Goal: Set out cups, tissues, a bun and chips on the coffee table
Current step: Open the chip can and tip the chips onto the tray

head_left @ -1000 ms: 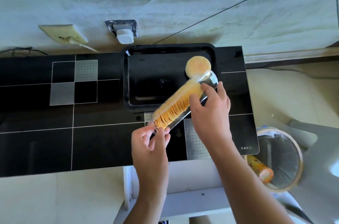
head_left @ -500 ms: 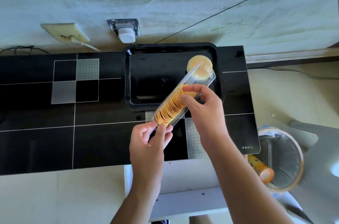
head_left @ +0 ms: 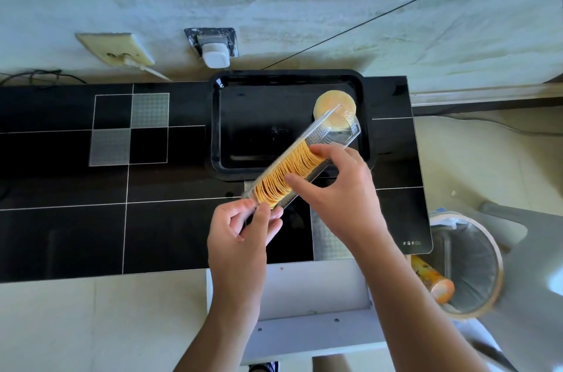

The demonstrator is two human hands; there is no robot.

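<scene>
Left hand (head_left: 240, 234) pinches the clear chip tray's (head_left: 335, 135) near end; right hand (head_left: 341, 189) grips the chips (head_left: 289, 173) inside.

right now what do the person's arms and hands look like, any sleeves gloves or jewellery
Both forearms are bare right down to the frame's lower edge, with no sleeve in view. The left hand and right hand wear no gloves, and no rings, watch or bracelet show. Fingernails look short and unpainted.

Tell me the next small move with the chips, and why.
Probably lift a batch of chips out with the right hand and lay them on the tray. Its fingers are already pinching the stack, the left hand holds the sleeve's near end, and the far end hangs over the tray beside the bun.
</scene>
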